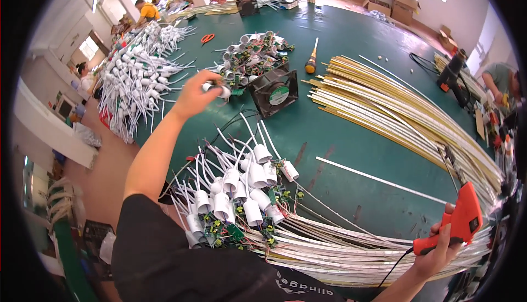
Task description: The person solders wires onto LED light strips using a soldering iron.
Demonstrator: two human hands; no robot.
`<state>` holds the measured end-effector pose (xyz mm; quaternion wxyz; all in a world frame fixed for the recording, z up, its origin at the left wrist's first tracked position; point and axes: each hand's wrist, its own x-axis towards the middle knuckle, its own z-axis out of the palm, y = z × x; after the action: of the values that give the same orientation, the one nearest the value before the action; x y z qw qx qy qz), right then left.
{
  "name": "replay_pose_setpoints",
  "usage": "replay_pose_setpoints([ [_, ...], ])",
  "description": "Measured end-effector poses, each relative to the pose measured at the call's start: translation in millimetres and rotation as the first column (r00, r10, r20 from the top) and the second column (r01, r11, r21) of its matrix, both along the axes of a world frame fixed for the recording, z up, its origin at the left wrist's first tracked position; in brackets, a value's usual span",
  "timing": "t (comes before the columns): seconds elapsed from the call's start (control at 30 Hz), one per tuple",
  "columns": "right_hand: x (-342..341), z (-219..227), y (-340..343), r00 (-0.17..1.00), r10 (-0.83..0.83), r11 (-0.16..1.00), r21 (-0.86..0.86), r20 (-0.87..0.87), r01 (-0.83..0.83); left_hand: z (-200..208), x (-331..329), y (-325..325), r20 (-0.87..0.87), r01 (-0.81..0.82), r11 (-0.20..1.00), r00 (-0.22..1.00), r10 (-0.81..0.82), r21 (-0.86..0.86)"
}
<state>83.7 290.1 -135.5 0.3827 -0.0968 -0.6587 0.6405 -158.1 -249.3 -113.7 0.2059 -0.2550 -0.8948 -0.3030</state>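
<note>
My left hand (198, 94) reaches forward, its fingers closed on a white plastic cap (224, 92) with a small green circuit board beside it. Just right of that hand stands a black square fan (276, 91), and a heap of white caps with circuit boards (253, 55) lies behind it. At the lower right my right hand (439, 247) grips a red soldering gun (470, 210), whose tip points up and away. A single white strip (379, 179) lies left of the gun. Near my body, white caps with wires and boards (241, 189) rest at the ends of long strips (340, 241).
A big pile of white wired caps (137, 77) covers the left edge of the green table (340, 30). Yellow and white strips (384, 107) lie to the right. A screwdriver (311, 62), orange scissors (207, 38) and a black power tool (452, 71) sit farther off. Other people work around.
</note>
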Motion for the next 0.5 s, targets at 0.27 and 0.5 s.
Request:
replay_pose_setpoints([
  [0.27, 5, -7, -9, 0.987, 0.137, 0.98, -0.136, -0.081, -0.148, 50, 38, 76, -0.385, -0.018, 0.997, 0.923, -0.011, -0.071],
  [0.5, 2, 3, -40, 0.978, 0.179, 0.966, -0.205, 0.103, -0.155, 26, 65, 180, 0.118, 0.538, 0.834, 0.843, -0.525, -0.127],
])
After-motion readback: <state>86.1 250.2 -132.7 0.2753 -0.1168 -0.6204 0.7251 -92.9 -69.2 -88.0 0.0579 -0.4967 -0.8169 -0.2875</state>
